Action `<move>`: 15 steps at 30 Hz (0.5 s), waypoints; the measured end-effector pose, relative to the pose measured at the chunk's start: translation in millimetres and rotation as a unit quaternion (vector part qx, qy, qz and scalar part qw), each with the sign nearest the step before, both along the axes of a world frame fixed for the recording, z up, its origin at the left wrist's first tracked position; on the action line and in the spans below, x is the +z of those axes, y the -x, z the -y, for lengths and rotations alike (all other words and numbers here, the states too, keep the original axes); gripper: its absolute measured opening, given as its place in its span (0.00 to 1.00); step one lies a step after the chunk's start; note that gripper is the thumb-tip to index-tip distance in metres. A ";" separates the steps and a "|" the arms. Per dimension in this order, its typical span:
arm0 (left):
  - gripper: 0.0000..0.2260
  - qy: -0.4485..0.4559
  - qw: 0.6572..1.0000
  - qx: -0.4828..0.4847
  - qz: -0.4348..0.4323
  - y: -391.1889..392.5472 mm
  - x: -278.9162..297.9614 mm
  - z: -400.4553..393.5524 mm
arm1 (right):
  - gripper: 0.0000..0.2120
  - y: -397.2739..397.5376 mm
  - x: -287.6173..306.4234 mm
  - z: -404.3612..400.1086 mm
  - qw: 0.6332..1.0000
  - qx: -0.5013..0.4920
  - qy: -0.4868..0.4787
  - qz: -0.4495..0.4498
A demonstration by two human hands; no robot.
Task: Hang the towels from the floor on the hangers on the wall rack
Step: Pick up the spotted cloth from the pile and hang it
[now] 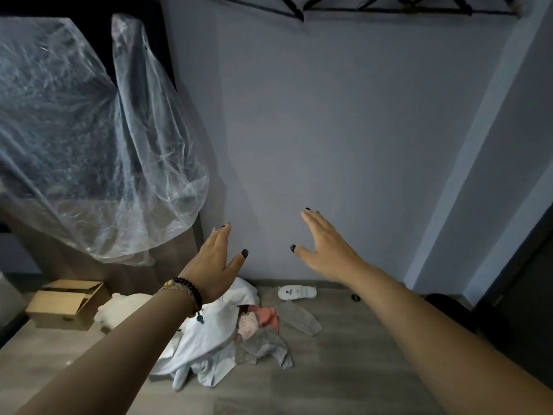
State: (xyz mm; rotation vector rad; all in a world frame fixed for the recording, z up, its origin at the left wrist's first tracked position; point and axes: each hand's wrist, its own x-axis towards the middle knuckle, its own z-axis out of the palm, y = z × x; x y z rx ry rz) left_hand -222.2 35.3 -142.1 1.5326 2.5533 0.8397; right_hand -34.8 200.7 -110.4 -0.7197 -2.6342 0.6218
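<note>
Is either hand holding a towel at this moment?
No: the left hand and right hand are open and empty above the towels on the floor.

The towels (227,333) lie in one loose, crumpled heap on the wood floor, close to the foot of the wall; the largest is white (206,336), rumpled and spread toward the left and front of the heap; a pink one (266,316) and a pale patterned one (248,326) are bunched in the middle; a grey one (263,345) sprawls at the front right; another grey one (299,319) lies flatter just to the right. The hangers (383,4) are dark and thin, hanging in a row on the rack (493,12) high on the wall, cut off by the top edge.
</note>
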 end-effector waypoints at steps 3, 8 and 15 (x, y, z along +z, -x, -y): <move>0.32 0.010 1.000 -0.009 0.012 39.6 -19.8 -10.7 | 0.36 38.9 -27.1 -12.3 1.000 -0.006 0.024 0.012; 0.31 0.045 0.998 -0.021 0.030 85.0 -59.2 -23.8 | 0.36 93.0 -78.0 -32.4 0.998 -0.023 0.055 0.037; 0.31 0.093 0.992 -0.006 0.082 144.5 -122.1 -56.1 | 0.37 153.2 -151.0 -76.0 0.990 -0.025 0.106 0.092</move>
